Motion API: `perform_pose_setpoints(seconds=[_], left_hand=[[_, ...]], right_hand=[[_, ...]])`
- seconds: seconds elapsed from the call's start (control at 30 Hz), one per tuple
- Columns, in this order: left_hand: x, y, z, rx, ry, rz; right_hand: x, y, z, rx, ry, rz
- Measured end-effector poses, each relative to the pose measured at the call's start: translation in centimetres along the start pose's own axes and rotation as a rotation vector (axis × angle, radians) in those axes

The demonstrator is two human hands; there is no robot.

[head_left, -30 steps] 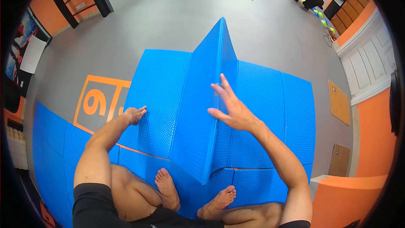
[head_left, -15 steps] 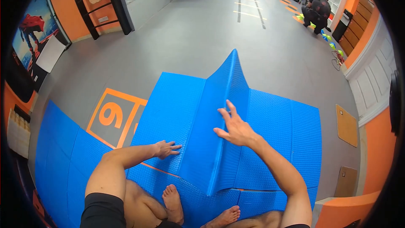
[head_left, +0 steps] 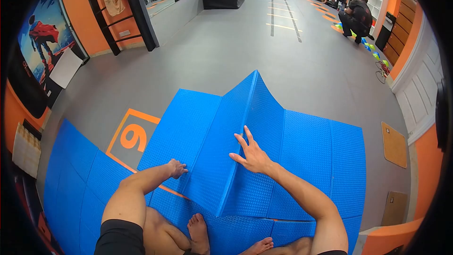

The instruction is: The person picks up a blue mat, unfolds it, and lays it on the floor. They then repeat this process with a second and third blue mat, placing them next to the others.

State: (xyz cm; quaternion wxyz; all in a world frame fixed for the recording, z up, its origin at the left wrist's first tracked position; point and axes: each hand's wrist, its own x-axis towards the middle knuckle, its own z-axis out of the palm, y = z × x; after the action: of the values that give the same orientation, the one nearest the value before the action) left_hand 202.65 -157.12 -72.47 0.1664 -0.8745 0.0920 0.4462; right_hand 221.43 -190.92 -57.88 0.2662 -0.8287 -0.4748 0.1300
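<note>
A blue textured folding mat (head_left: 306, 160) lies across the floor in front of me, with its middle panels raised into a ridge. My right hand (head_left: 255, 155) is at the near part of that ridge, fingers spread, the fingertips close to its top edge. On the mat's left panel, near the fold, rests my left hand (head_left: 177, 168), its fingers apart and partly hidden by the back of the hand. Neither hand grips anything. My bare feet stand on the blue mat at the bottom of the view.
More blue mats (head_left: 71, 174) lie at the left beside an orange number square (head_left: 133, 138). Two brown boards (head_left: 394, 145) are on the floor at the right. A person (head_left: 357, 16) crouches far right near cones; another sits behind.
The ridge is lower and wider, leaning further left. My right hand has moved left and down with it, and my left hand has shifted slightly left. The view has tilted up a little.
</note>
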Motion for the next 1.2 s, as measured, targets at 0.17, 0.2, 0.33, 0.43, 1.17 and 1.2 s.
perform_pose_setpoints(seconds=[0.17,0.2,0.33,0.43,1.17,1.2], left_hand=[[-1.2,-0.4,-1.8,-0.445,0.36,0.03],[-2.1,0.2,-3.9,-0.581,0.466,0.037],[-2.9,2.9,-10.0,-0.88,0.871,0.169],[-3.4,4.9,-12.7,-0.965,0.966,0.197],[0.5,6.6,-8.9,-0.717,0.822,-0.125],[1.1,7.0,-8.8,-0.724,0.778,-0.149]], right_hand=[[1.3,-0.3,1.5,-0.023,0.024,0.007],[1.6,-0.1,2.0,-0.029,0.03,-0.001],[2.4,0.6,4.2,-0.009,0.058,-0.041],[3.0,1.7,5.8,-0.01,0.052,-0.097],[-11.5,15.3,6.9,-0.213,-0.365,0.72],[-13.1,16.3,7.1,-0.199,-0.384,0.779]])
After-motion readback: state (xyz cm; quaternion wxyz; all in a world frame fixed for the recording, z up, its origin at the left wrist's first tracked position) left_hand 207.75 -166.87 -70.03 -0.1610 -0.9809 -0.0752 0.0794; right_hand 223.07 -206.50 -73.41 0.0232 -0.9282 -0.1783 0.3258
